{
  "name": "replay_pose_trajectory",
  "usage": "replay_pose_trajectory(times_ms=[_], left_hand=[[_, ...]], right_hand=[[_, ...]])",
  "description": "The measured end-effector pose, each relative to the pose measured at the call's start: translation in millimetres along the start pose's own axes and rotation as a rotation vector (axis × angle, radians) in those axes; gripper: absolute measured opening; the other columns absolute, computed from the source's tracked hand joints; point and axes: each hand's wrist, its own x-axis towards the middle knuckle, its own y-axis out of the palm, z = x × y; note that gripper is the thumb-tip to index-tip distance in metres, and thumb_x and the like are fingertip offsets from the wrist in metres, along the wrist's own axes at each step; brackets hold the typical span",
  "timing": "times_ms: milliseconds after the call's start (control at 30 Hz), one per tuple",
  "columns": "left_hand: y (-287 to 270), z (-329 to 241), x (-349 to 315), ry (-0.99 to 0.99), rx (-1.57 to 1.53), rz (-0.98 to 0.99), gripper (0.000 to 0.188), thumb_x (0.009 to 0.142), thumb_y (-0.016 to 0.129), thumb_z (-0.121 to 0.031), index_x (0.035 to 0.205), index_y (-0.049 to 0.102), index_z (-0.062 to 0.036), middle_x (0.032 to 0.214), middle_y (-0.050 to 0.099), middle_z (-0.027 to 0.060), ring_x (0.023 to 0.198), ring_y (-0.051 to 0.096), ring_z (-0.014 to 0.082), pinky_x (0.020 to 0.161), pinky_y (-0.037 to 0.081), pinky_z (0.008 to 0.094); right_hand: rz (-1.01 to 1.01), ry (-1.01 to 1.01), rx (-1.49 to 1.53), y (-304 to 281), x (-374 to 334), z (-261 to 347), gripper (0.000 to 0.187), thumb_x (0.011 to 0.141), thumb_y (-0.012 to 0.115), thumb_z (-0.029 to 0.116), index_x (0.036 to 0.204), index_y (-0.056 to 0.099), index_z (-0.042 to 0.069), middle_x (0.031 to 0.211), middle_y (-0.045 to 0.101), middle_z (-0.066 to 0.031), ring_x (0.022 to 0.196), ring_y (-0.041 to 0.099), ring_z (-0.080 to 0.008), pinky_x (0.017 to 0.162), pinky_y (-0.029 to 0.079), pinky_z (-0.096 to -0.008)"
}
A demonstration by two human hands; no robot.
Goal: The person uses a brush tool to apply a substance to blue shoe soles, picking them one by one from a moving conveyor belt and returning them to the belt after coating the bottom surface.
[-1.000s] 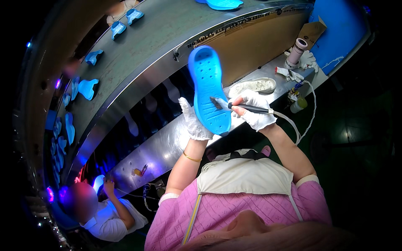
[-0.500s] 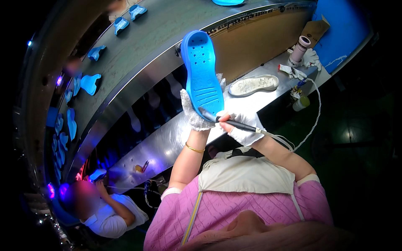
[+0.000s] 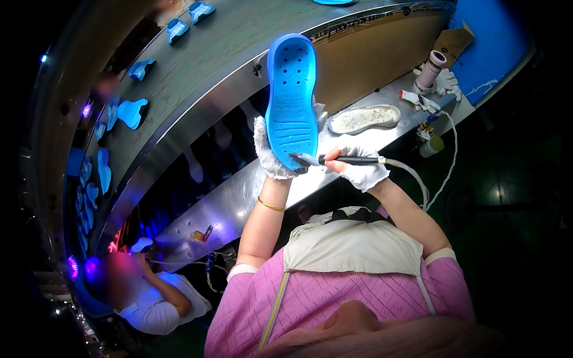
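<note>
A blue shoe sole (image 3: 291,95) with small holes at its far end and grooves nearer me rests upright in my left hand (image 3: 271,156). That hand wears a white knit glove, and its fingers wrap the sole's sides. My right hand (image 3: 363,168), in a white glove with bare fingertips, grips a black-handled brush (image 3: 358,160) with a tube running from its rear end. The brush tip touches or hovers just over the sole's near end; I cannot tell which. Beyond my right hand, a whitish shoe sole (image 3: 364,119) lies on the metal bench.
Blue sole pieces (image 3: 132,112) ride a green conveyor belt (image 3: 197,77) at the left. A pink bottle (image 3: 431,68), gloves (image 3: 446,83) and a yellowish-capped jar (image 3: 431,146) stand at the right. A co-worker (image 3: 158,298) sits at lower left. The metal bench (image 3: 239,206) runs diagonally.
The sole has turned slightly more upright and moved a little right and away from me. My right hand has risen slightly, and the brush lies more level across the sole's near end.
</note>
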Motion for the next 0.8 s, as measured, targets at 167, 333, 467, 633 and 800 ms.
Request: replay_pose_trajectory(times_ms=[167,333,467,633,800], left_hand=[[13.5,-1.8,4.6,0.019,0.147,-0.032,0.071,0.085,0.046,-0.052,0.135,0.034,-0.0026,0.131,0.044,0.0203,0.115,0.048,0.0352,0.100,0.037,0.0470],[13.0,-10.5,3.1,-0.083,0.161,-0.117,0.075,0.085,0.045,-0.052,0.136,0.031,0.0014,0.134,0.038,0.0243,0.122,0.041,0.0380,0.104,0.032,0.0488],[20.0,-10.5,9.7,-0.134,0.235,-0.223,0.065,0.089,0.042,-0.047,0.128,0.039,0.0047,0.124,0.048,0.0255,0.110,0.052,0.0368,0.097,0.041,0.0475],[11.2,-27.5,18.3,-0.378,0.524,-0.465,0.052,0.089,0.048,-0.041,0.115,0.052,0.0041,0.102,0.060,0.0234,0.086,0.064,0.0308,0.074,0.056,0.0374],[20.0,-19.1,16.2,-0.511,0.680,-0.528,0.031,0.084,0.061,-0.030,0.100,0.063,-0.0037,0.089,0.065,0.0121,0.075,0.063,0.0201,0.066,0.054,0.0292]], right_hand=[[0.140,0.054,0.034,4.4,-16.2,-0.8,0.010,0.077,0.064,0.001,0.087,0.063,-0.001,0.078,0.065,-0.0091,0.075,0.061,-0.0124,0.071,0.049,-0.0259],[0.028,-0.132,-0.049,6.2,-7.2,20.8,0.011,0.078,0.065,-0.001,0.086,0.058,0.003,0.085,0.063,-0.0089,0.079,0.059,-0.0127,0.072,0.048,-0.0259],[0.064,-0.464,-0.392,5.8,10.6,21.6,0.017,0.070,0.065,-0.007,0.082,0.059,0.004,0.091,0.062,-0.0111,0.083,0.059,-0.0165,0.074,0.047,-0.0279],[0.197,-0.170,-0.245,5.1,9.4,9.8,0.013,0.066,0.066,-0.004,0.077,0.062,0.003,0.091,0.064,-0.0108,0.083,0.060,-0.0187,0.078,0.047,-0.0300],[0.311,0.075,-0.217,-17.7,22.6,29.5,0.014,0.063,0.065,-0.008,0.073,0.062,0.002,0.083,0.063,-0.0069,0.082,0.060,-0.0159,0.075,0.048,-0.0286]])
